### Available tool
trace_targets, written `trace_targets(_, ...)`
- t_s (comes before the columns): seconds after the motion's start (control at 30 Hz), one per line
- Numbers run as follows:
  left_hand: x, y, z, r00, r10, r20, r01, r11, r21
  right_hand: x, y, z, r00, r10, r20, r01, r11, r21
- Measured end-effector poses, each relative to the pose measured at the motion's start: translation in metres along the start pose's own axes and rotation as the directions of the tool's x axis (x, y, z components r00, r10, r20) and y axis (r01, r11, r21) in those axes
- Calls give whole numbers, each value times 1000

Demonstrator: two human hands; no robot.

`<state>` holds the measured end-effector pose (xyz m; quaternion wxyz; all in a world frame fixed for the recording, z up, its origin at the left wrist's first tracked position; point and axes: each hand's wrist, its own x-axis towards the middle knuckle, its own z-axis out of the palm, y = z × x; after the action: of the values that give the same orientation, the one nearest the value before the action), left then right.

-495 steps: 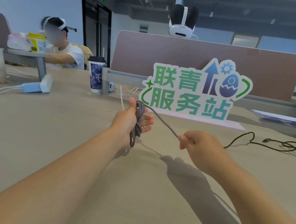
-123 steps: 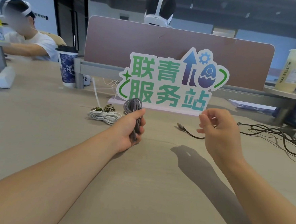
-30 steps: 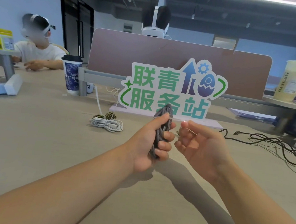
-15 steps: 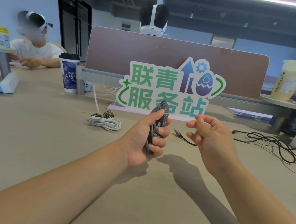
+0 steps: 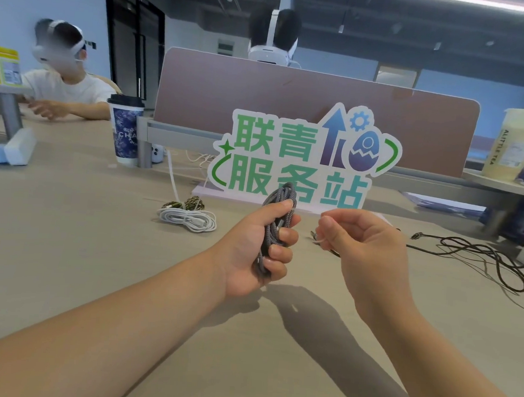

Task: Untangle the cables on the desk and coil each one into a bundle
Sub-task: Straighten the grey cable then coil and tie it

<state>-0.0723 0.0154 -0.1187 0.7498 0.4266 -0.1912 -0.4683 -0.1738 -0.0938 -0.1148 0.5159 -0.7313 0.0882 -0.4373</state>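
Start from the big green sign (image 5: 304,158) standing at the back of the desk (image 5: 65,246). Left of the sign, a white cable (image 5: 188,219) lies on the desk in a neat bundle, with a small speckled bundle (image 5: 192,203) touching its far side. Those two look done.

Right in front of the sign, the left hand (image 5: 252,249) is held up above the desk. Its fingers (image 5: 281,252) are curled tight around a grey cable (image 5: 275,227). The grey cable is folded into a long bundle that stands almost straight up, with its top loop sticking out above the thumb.

Just to the right, the right hand (image 5: 364,245) is close to the left hand but not touching it. Its fingers are bent in loosely. I cannot tell if they pinch anything.

Farther right of the sign, a black cable (image 5: 482,260) sprawls loose on the desk in messy loops. One thin end runs left and goes behind the right hand. It lies mostly sideways, from left to right. The right hand is the nearer one to it, so I think that hand should reach for it next, once the grey bundle is put down.
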Motion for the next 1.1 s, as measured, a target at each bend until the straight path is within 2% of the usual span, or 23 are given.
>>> trace_targets(0.13,-2,-1,2,1000,-13,28,12,999,39,-1,-2,0,999,-50,16,51,997,-61)
trace_targets(0.27,-3,-6,5,999,-27,47,21,993,114,-5,-2,1,986,-154,61,162,975,-149)
trace_targets(0.43,-5,-8,8,998,-34,49,28,993,113,-6,-4,1,970,-244,21,244,962,-121)
trace_targets(0.77,-4,-5,5,996,-34,84,33,999,14,-4,0,1,970,-242,-24,234,956,-178)
trace_targets(0.97,-5,-8,6,993,-41,114,37,998,41,-6,0,4,974,-221,44,225,962,-152)
trace_targets(1.1,-5,-8,6,994,-37,102,33,999,39,-6,0,4,970,-239,33,241,960,-140)
